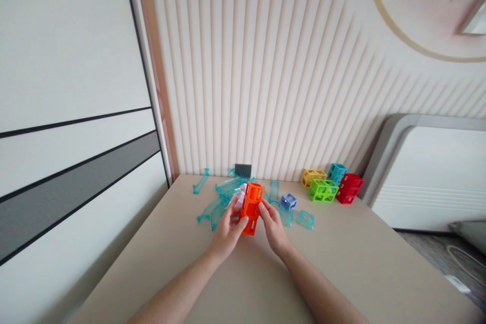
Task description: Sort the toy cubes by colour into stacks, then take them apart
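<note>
An orange open-frame block piece, two cubes tall, stands upright between my hands above the beige table. My left hand grips its left side with fingers curled round it; a pale pink piece shows behind those fingers. My right hand holds its right side, thumb and fingers pressed on the frame. Clear teal track pieces lie just behind my hands.
A small blue cube and teal frames lie right of my hands. Yellow, green, teal and red frame blocks stand at the back right. A dark socket sits on the ribbed wall.
</note>
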`<state>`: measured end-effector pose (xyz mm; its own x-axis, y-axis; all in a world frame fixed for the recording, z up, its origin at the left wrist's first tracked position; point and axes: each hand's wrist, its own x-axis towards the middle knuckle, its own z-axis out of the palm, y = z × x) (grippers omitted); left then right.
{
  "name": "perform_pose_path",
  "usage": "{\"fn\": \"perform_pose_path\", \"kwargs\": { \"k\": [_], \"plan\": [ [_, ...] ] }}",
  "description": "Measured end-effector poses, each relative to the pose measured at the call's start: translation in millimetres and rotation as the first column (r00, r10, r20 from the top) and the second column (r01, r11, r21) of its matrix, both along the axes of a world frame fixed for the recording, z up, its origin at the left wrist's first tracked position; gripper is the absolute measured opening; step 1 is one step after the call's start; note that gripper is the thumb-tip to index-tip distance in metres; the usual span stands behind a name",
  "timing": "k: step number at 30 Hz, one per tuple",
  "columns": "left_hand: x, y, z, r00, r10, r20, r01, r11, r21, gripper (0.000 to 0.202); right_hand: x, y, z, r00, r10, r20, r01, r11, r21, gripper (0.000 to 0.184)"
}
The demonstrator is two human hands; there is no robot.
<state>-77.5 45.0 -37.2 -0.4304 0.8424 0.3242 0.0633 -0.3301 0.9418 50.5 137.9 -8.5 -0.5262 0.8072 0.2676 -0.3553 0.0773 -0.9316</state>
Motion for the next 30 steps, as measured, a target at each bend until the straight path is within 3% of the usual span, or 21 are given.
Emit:
{"fn": "perform_pose_path", "kwargs": {
  "k": [8,13,16,22,26,30],
  "plan": [
    [2,0,4.9,0.998,0.024,0.058,-0.026,0.999,0.045,0.076,-2,-1,0.2,0.996,0.018,-0.084,-0.027,0.994,-0.108,0.038],
    [0,-2,14.5,0.992,0.119,0.044,-0.122,0.989,0.078,0.039,-3,2,-0.6,0.983,-0.064,-0.173,0.015,0.963,-0.27,0.043],
    [-5,-5,16.3,0.977,0.208,-0.057,-0.208,0.978,0.007,0.038,-2,5,-2.2,0.979,-0.109,-0.17,0.055,0.953,-0.297,0.043],
    [-7,-6,16.3,0.955,0.277,-0.103,-0.282,0.959,-0.039,0.053,-1,3,-0.8,0.989,-0.092,-0.112,0.067,0.976,-0.206,0.043],
    [0,-6,14.9,0.977,0.19,-0.093,-0.19,0.982,0.007,0.047,-1,-1,2.1,0.994,-0.065,-0.087,0.053,0.99,-0.132,0.044],
    [6,-7,10.9,0.972,0.117,-0.202,-0.108,0.993,0.055,0.055,0,-7,5.7,0.997,-0.007,-0.077,0.005,1.0,-0.028,0.041]
  ]
}}
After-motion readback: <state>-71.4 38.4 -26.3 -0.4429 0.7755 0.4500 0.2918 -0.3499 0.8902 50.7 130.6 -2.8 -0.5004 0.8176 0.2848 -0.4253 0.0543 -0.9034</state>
